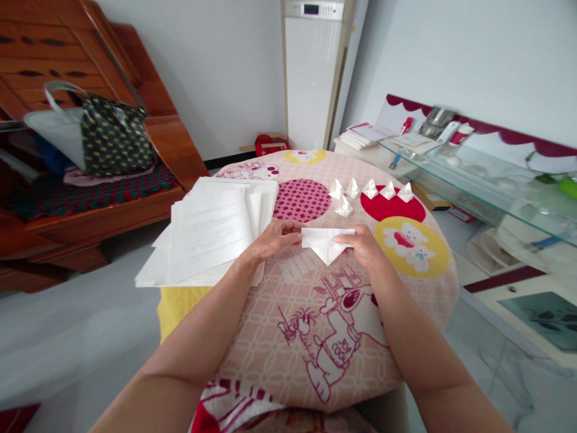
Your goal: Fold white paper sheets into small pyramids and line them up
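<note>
Patterned tablecloth (274,349) | right hand (364,245) pinching folded paper (321,242) | left hand (274,242) half-curled at its edge, hold unclear

We see a plain white folded paper piece (323,240), a round pale-pink cloth (270,349) patterned with white loops, magenta cartoon outlines and red and yellow circles, a dark fabric bag (116,135) flecked yellow, and a reddish-brown wooden bench (177,141).

On the round pink patterned tablecloth (288,358), rectangular white paper sheets (210,234) lie stacked left of the triangular-tipped folded white paper (322,242); six small pointed white paper shapes (370,190) stand behind it, rightward.
</note>
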Motion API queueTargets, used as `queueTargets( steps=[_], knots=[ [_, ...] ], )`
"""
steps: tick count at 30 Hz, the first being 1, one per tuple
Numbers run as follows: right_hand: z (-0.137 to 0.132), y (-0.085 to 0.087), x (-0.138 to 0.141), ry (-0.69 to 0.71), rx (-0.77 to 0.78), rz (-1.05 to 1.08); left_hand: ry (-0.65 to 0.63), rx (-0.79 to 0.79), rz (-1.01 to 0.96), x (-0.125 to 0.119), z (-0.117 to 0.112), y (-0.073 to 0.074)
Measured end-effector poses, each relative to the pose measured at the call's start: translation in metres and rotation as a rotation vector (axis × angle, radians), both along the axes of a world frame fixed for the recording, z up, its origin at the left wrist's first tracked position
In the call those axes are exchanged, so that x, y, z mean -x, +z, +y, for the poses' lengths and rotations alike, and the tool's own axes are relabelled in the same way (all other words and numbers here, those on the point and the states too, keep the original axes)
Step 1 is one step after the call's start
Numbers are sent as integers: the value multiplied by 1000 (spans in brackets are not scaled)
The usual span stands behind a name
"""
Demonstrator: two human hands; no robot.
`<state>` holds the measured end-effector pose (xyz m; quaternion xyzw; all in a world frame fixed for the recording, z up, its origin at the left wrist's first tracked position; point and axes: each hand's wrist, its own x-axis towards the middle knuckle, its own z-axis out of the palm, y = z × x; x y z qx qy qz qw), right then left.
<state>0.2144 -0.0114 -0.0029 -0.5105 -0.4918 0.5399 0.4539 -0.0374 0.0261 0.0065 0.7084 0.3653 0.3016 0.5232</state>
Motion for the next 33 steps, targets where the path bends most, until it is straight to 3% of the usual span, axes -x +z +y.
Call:
queueTargets(
  steps=[4, 9, 15, 17, 21, 26, 33],
  knots=[
    [-1, 0, 4, 12, -6, -44, 2, -11, 23, -11, -4, -8],
    [-2, 0, 4, 42, -59, -129, 97, -100, 56, -15, -4, -17],
    [-1, 1, 1, -83, -238, -303, 229, -441, 172, -15, -12, -8],
    [0, 4, 2, -82, -372, -383, 200, -575, 207, -16, -15, -4],
    [-3, 7, 5, 49, -603, -676, 70, -757, 390, -17, -18, -4],
    [-15, 2, 10, 322, -595, -1070, -160, -709, 676, -17, -21, -9],
    [-19, 3, 9, 422, -541, -1130, -245, -623, 651, -12, -27, 1]
  ],
)
